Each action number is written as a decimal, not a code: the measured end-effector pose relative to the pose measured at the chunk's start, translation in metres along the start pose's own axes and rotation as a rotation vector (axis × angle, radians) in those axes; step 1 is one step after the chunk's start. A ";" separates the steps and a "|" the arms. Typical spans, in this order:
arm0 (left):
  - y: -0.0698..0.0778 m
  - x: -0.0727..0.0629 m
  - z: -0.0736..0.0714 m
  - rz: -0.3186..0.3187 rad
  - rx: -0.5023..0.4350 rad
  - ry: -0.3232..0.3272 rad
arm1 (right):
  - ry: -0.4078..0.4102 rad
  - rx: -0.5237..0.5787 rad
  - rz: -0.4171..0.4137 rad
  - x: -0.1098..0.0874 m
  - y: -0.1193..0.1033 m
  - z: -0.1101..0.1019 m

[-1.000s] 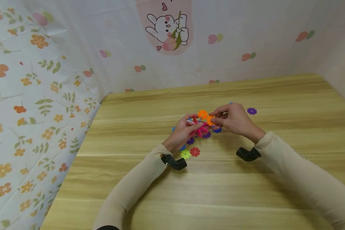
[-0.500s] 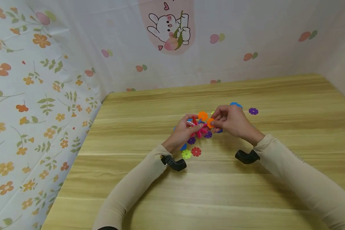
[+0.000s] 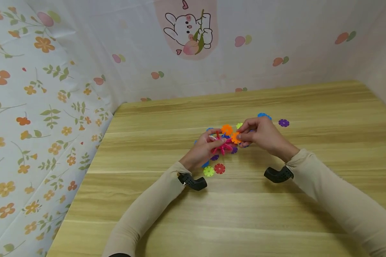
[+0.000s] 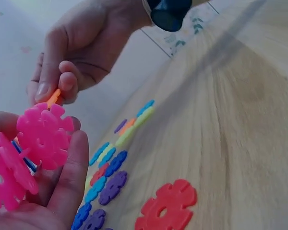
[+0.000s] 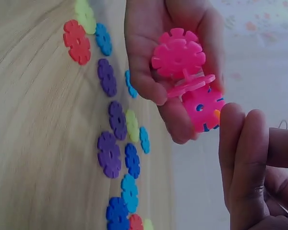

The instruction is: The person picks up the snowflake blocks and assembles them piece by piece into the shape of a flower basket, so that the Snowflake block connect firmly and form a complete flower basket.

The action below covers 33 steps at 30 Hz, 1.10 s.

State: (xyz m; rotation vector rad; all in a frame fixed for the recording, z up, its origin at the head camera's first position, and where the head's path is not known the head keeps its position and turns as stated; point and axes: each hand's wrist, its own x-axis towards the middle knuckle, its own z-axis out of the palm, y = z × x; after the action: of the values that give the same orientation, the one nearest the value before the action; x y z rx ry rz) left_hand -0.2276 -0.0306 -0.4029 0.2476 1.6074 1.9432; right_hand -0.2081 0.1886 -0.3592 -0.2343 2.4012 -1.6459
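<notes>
In the head view my left hand (image 3: 199, 151) holds a cluster of pink notched snowflake discs (image 3: 223, 145), thumb laid over it. The left wrist view shows these pink discs (image 4: 44, 135) slotted together at angles above the palm. A blue disc (image 5: 200, 107) shows through and behind the lowest pink one in the right wrist view. My right hand (image 3: 267, 135) pinches an orange snowflake disc (image 3: 235, 138) between thumb and fingers, right at the cluster's right side. Edge-on in the left wrist view, that orange disc (image 4: 54, 98) is partly hidden behind the pink.
Several loose discs lie on the wooden table (image 3: 180, 210) around and beneath my hands. Among them are a red disc (image 3: 219, 168), a yellow-green disc (image 3: 208, 171) and another orange disc (image 3: 227, 129). A purple disc (image 3: 283, 123) lies farther right; a patterned curtain (image 3: 128, 43) hangs behind.
My right hand has lowered the pinched orange disc slightly beside the pink cluster. Blue and yellow-green discs near that hand show more now. My left hand keeps its hold.
</notes>
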 end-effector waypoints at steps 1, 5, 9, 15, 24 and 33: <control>0.000 0.000 0.000 -0.001 0.026 0.010 | 0.006 -0.010 -0.004 0.000 0.000 0.001; 0.001 0.000 0.004 -0.002 0.231 0.070 | 0.036 -0.047 -0.015 -0.001 -0.001 0.005; 0.003 0.001 0.010 -0.004 0.345 0.112 | 0.062 -0.026 0.014 -0.001 -0.002 0.006; 0.004 0.001 0.009 0.002 0.325 0.112 | 0.032 0.016 0.050 -0.001 -0.004 0.003; 0.004 0.000 -0.004 0.032 0.001 0.135 | -0.054 -0.465 -0.065 -0.004 0.007 -0.037; 0.003 -0.002 -0.005 0.057 -0.159 0.074 | -0.059 -0.871 -0.211 0.002 0.036 -0.055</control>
State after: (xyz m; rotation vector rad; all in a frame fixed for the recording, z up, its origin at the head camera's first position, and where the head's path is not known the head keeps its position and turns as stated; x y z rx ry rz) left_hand -0.2299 -0.0357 -0.4005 0.1597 1.4964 2.1341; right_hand -0.2247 0.2502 -0.3737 -0.6700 2.9583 -0.5221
